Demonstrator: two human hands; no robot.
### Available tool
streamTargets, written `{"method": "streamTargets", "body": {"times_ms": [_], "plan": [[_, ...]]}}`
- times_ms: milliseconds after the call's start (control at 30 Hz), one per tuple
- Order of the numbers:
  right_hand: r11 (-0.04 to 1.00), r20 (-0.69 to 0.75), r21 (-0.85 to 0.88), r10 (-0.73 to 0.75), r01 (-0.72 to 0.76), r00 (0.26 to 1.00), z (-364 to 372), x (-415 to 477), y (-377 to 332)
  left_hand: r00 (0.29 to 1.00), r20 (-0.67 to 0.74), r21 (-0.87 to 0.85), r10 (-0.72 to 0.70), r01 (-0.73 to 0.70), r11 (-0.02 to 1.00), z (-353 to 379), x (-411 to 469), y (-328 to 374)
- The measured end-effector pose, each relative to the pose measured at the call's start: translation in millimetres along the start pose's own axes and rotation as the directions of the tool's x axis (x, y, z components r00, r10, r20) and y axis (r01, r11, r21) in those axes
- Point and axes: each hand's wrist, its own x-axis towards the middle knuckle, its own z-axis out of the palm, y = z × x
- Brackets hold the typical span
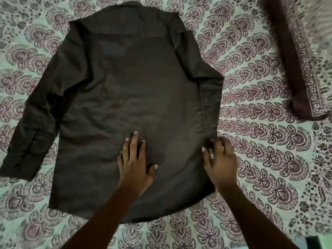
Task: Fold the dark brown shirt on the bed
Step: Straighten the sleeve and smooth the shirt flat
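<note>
Both on shirt: left hand flat, spread; right hand at edge, grip unclear.

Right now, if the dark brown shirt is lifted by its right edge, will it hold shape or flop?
Probably flops: the shirt lies flat with soft wrinkles and a limp sleeve. Likely light, since the cloth looks thin. The left hand pressing flat on it should keep the rest from sliding.
</note>
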Motion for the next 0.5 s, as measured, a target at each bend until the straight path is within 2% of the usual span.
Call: {"method": "streamTargets", "body": {"times_ms": [33, 100, 167, 267, 333, 400, 433, 467, 500], "plan": [[0.991, -0.066, 0.072, 0.118, -0.113, 0.991, -2, 16, 0, 0.999, -0.013, -0.053, 0.04, -0.04, 0.998, 2, 2, 8], [0.932, -0.055, 0.191, 0.325, -0.309, 0.944, -5, 53, -3, 0.994, 0.07, -0.109, 0.082, -0.074, 0.991, 5, 7, 24], [0.889, 0.039, 0.26, 0.381, -0.378, 0.924, -4, 91, -10, 0.986, 0.165, -0.048, 0.032, -0.025, 0.999, 6, 11, 41], [0.807, 0.204, 0.367, 0.416, -0.463, 0.886, -10, 126, -17, 0.97, 0.21, 0.044, -0.119, 0.113, 0.993, -8, 17, 72], [0.713, 0.231, 0.453, 0.486, -0.535, 0.843, -29, 133, -13, 0.951, 0.23, 0.093, -0.209, 0.192, 0.977, -22, 21, 93], [0.671, 0.107, 0.55, 0.535, -0.498, 0.838, -63, 134, 1, 0.938, 0.211, 0.081, -0.276, 0.264, 0.961, -27, 30, 116], [0.694, -0.021, 0.576, 0.541, -0.432, 0.841, -83, 133, 9, 0.945, 0.186, -0.03, -0.269, 0.279, 0.96, -29, 38, 129], [0.756, -0.178, 0.57, 0.497, -0.322, 0.85, -102, 133, 19, 0.953, 0.17, -0.239, -0.251, 0.287, 0.928, -31, 47, 146], [0.844, -0.315, 0.496, 0.391, -0.201, 0.865, -116, 132, 28, 0.949, 0.194, -0.498, -0.25, 0.315, 0.808, -36, 58, 165]]}}
